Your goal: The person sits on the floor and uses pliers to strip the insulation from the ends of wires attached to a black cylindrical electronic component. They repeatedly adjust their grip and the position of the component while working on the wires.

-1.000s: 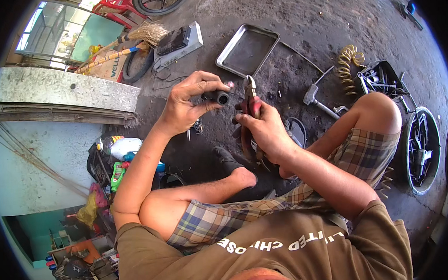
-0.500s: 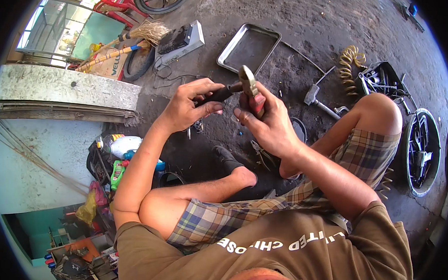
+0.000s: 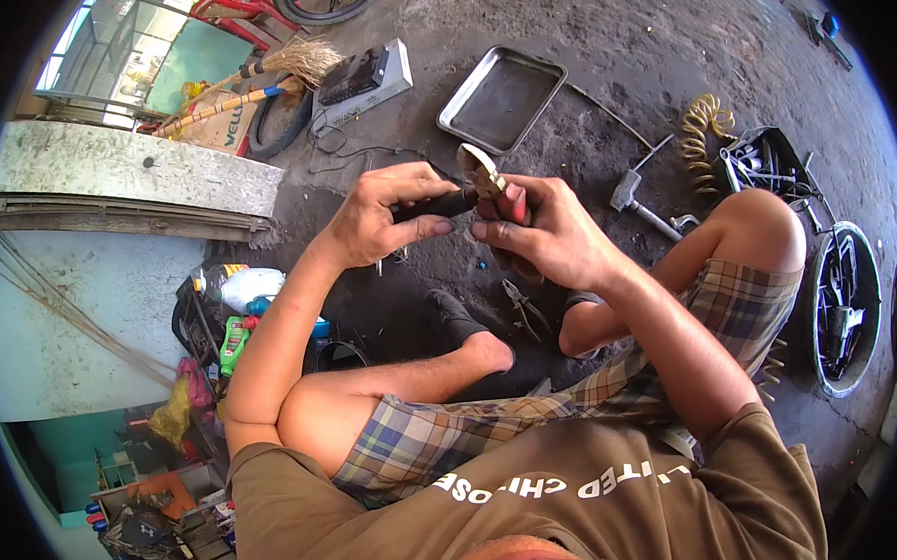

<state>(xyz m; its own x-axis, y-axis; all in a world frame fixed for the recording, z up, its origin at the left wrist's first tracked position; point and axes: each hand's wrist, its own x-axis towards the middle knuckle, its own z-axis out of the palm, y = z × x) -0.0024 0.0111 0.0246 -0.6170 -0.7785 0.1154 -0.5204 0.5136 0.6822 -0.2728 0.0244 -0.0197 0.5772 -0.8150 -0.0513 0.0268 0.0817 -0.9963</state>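
Item 1: our left hand [image 3: 376, 222] grips a black cylindrical part [image 3: 434, 203]; our right hand [image 3: 546, 229] squeezes red-handled cutters [image 3: 493, 182], seemingly at its end. Risk: the blades could slip off and nick our left fingertips, just beside them.

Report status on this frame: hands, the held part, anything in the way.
Left hand gripping black cylindrical part. Right hand holding red-handled pliers at its end. Nothing between them.

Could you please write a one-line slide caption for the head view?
Seated on a workshop floor, left hand grips a black handle while right hand holds red-handled cutting pliers against it.
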